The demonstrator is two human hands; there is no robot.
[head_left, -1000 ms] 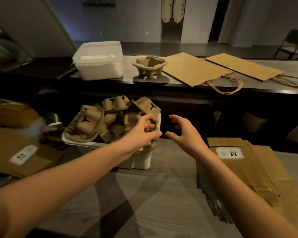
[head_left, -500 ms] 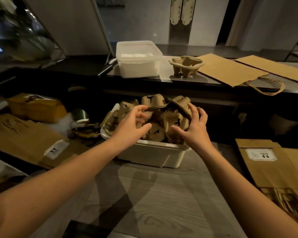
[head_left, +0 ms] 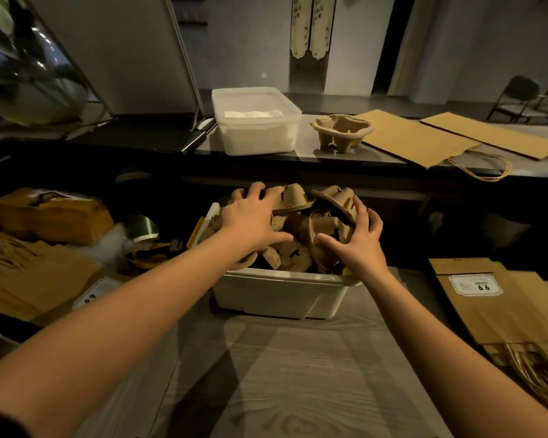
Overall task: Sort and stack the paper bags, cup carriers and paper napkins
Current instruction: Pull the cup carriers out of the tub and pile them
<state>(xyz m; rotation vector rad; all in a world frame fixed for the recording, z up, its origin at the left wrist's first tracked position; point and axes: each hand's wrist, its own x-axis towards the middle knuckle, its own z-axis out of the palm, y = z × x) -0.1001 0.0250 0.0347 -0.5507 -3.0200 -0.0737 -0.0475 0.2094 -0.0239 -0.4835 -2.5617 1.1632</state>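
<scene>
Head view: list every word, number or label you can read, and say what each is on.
"66": white label on the right bag.
"99": white label on the left bag, tilted and partly hidden.
Small print above "66": too blurred to read.
No other text is readable.

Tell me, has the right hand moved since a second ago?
Yes. The right hand went left, from beside the white bin onto the cup carriers inside it.
</scene>
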